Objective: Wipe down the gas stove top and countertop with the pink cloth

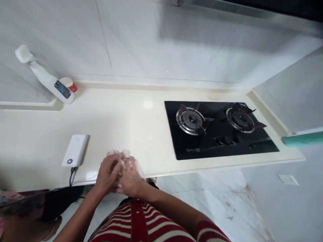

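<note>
My left hand (108, 173) and my right hand (131, 179) are close together over the front edge of the cream countertop (121, 121). Both are closed on a crumpled, pale pinkish cloth (139, 168), blurred by motion. Folds of it stick out above the fingers and to the right of my right hand. Most of the cloth is hidden inside my hands. Left of my hands, a white power bank (75, 150) lies on the countertop with a dark cable (71, 174) plugged into its near end.
A black two-burner gas hob (202, 144) is set into the countertop on the right. By the back wall at left stand a white spray bottle (46, 75) and a white-and-red tub (67, 82). A green pipe (302, 139) juts in at right. Another person's arm (27, 230) shows at lower left.
</note>
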{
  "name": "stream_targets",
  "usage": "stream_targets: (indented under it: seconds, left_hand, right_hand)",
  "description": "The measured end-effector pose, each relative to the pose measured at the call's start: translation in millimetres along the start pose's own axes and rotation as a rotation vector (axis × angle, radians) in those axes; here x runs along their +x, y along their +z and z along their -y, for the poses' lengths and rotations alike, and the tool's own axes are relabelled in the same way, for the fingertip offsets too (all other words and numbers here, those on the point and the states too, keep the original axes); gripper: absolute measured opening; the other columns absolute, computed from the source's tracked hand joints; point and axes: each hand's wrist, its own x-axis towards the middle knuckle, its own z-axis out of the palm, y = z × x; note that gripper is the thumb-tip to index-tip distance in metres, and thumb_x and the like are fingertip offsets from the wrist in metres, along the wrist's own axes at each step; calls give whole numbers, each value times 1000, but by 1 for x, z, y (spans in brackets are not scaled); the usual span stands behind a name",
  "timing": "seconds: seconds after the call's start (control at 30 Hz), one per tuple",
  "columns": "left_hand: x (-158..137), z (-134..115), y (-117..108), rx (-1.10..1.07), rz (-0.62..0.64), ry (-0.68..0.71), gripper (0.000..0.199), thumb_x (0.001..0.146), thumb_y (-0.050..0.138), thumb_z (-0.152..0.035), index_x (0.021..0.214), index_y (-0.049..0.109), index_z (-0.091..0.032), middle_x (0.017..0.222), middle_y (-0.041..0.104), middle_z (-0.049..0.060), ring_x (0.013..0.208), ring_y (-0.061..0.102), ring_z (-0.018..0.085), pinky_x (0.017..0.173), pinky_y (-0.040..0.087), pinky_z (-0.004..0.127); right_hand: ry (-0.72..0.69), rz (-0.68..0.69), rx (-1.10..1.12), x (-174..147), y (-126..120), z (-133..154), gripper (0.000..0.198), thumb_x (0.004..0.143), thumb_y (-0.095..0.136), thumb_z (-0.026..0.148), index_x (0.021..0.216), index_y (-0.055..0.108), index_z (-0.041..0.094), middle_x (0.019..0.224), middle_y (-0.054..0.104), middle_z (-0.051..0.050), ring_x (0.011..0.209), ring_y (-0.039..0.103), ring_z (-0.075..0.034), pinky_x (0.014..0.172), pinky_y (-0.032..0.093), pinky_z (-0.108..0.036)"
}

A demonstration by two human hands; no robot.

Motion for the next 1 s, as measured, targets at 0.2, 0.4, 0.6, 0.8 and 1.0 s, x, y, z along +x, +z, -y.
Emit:
stream_targets:
  seconds: [0.2,0.4,0.6,0.8,1.0]
  left_hand:
    - [17,-3,15,50,17,19,32,95,48,-39,114,66,-20,122,67,9,118,59,24,105,46,46]
    - [22,16,22,115,-8,75,28,95,49,-38,111,66,-23,121,67,9,117,60,25,102,46,45]
    - [19,20,31,299,15,68,27,94,49,-32,108,70,-23,125,64,12,119,55,29,98,39,47]
    - [19,18,35,392,39,86,28,93,51,-32,113,69,-24,127,60,13,120,52,30,98,35,47]
    - [21,17,33,412,46,82,29,94,49,-33,112,69,-23,127,59,13,119,52,30,97,35,47]
  right_hand:
    - [-92,-83,-81,-5,15,-4,52,83,75,39,132,61,27,157,39,-9,148,19,-42,117,18,-70]
    - [182,-329,-130,-114,10,-72,36,79,77,38,113,68,31,138,57,-5,143,31,-35,116,21,-64]
    - [634,-349,-209,-248,-47,-162,29,76,67,28,105,67,23,135,55,-9,137,36,-34,112,32,-57]
    - [1094,-675,-131,-290,-104,-201,41,74,52,35,111,63,21,124,57,-13,123,50,-29,106,40,-47]
    - [1270,-787,-102,-214,-104,-229,50,80,51,49,115,66,16,140,50,-19,132,41,-35,110,31,-53]
